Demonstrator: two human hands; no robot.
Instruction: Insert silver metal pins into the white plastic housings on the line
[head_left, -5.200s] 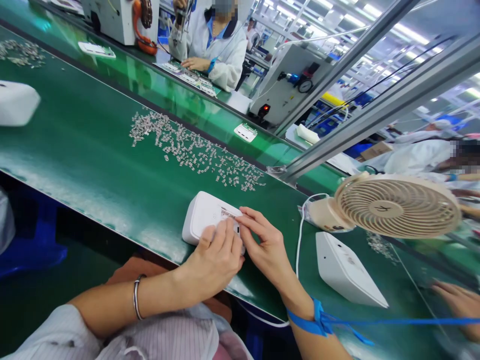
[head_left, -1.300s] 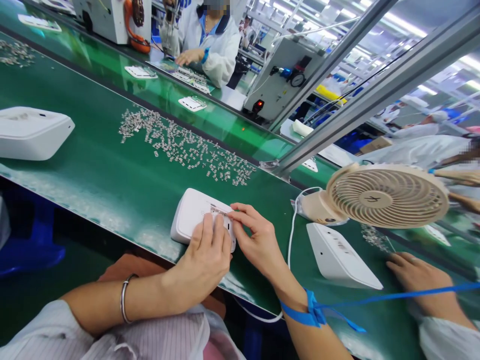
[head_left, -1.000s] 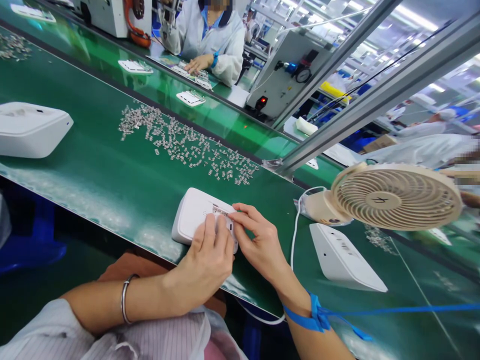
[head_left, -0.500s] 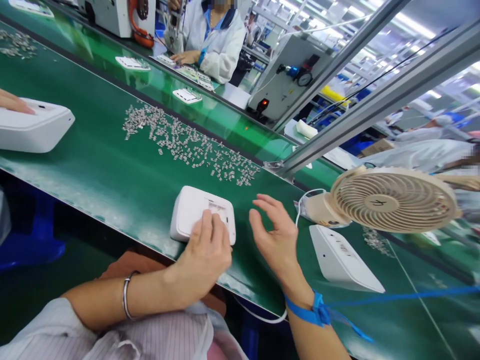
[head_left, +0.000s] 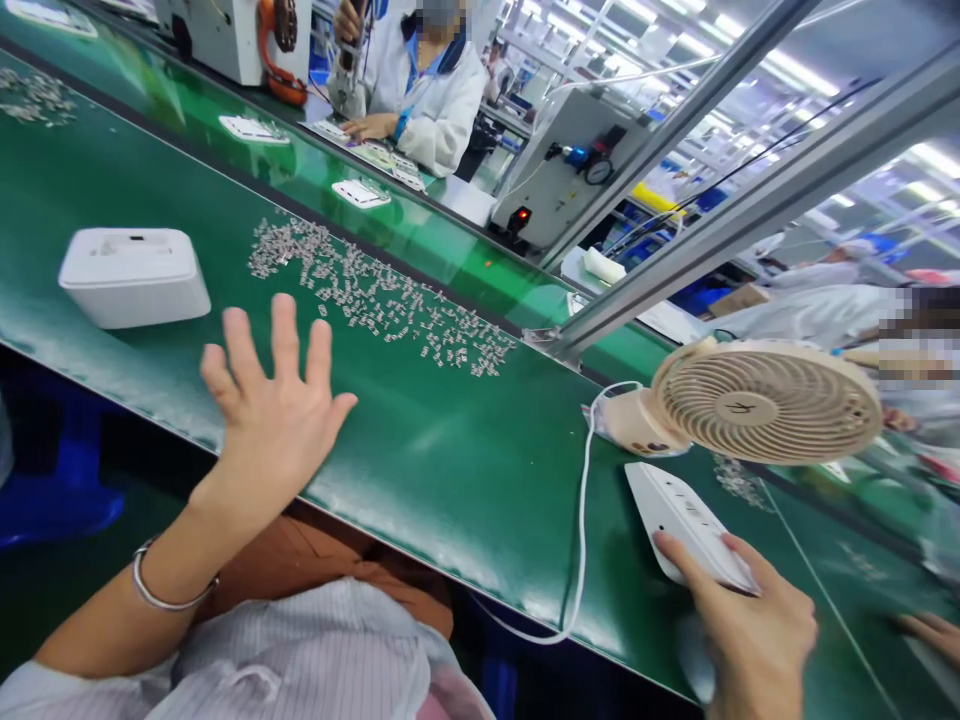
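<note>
My left hand (head_left: 274, 430) is spread wide above the green belt (head_left: 450, 470), fingers apart, with nothing in it. Just beyond it, to the upper left, a white boxy housing (head_left: 142, 275) stands on the belt. At the right, my right hand (head_left: 742, 610) grips a second white housing (head_left: 694, 520) by its near end, thumb on one side and fingers on the other. Small slots show on that housing's top face. Many small metal parts (head_left: 390, 295) lie scattered along the far side of the belt.
A beige fan (head_left: 765, 400) with a white cable (head_left: 583, 530) stands left of and behind the right housing. A metal post (head_left: 675, 220) rises behind. Across the line, a person in white (head_left: 442, 100) handles flat panels. Another person's hand (head_left: 934, 632) shows at the right edge.
My left hand has left the middle housing and opened. The housing at the left now stands farther right, without the other person's hand. My right hand has moved right and taken hold of the right housing.
</note>
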